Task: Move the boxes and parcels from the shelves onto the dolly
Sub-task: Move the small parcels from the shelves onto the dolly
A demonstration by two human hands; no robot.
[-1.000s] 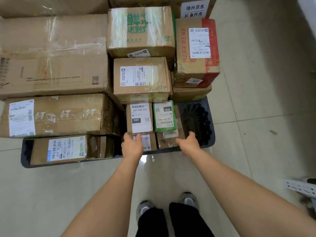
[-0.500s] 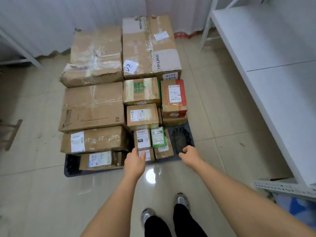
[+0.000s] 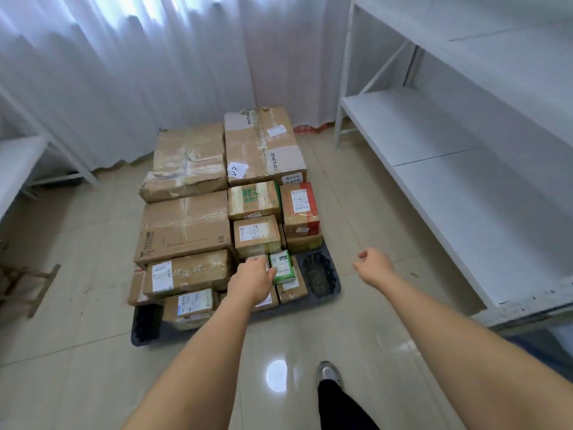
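Note:
A dark dolly [image 3: 319,279] lies on the tiled floor, loaded with several brown cardboard boxes. Big boxes [image 3: 184,226] fill its left and back; smaller parcels stand at the front right, among them a green-labelled one [image 3: 282,268] and a red-edged box [image 3: 300,209]. My left hand [image 3: 251,282] hovers over the small front parcels with loose fingers and holds nothing. My right hand [image 3: 373,265] hangs in the air to the right of the dolly, fingers loosely curled, empty.
White metal shelves [image 3: 440,162] run along the right side with bare boards. Another white shelf [image 3: 21,156] stands at the left. White curtains [image 3: 139,66] hang behind the dolly. My shoe [image 3: 328,373] is on the glossy floor in front.
I have straightened up and stepped back, so the dolly looks smaller and farther. Both hands came off the small front parcels; the right hand moved out to the right.

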